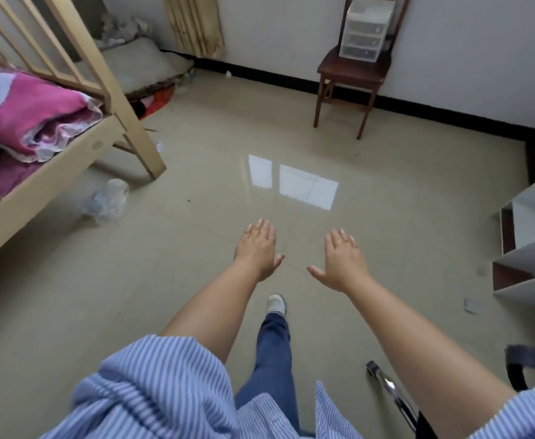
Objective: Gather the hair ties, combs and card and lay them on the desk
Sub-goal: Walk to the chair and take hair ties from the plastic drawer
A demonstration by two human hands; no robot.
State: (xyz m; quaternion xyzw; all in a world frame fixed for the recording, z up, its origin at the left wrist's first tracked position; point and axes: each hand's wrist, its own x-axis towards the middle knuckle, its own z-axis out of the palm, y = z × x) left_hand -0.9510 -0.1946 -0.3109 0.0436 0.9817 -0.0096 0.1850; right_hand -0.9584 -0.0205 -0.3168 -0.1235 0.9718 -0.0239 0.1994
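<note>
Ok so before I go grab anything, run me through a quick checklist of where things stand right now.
1. Left hand free: ok, open and flat, holding nothing.
2. Right hand free: ok, open, palm down, holding nothing.
3. Hair ties, combs and card located: not ok, none can be made out in this view.
4. Small drawer unit on the wooden chair as a place to check: cannot tell what it holds.
5. Floor toward the chair: ok, bare tiles ahead; a plastic bottle lies off to the left by the bed frame.
6. Desk in view: cannot tell.
</note>
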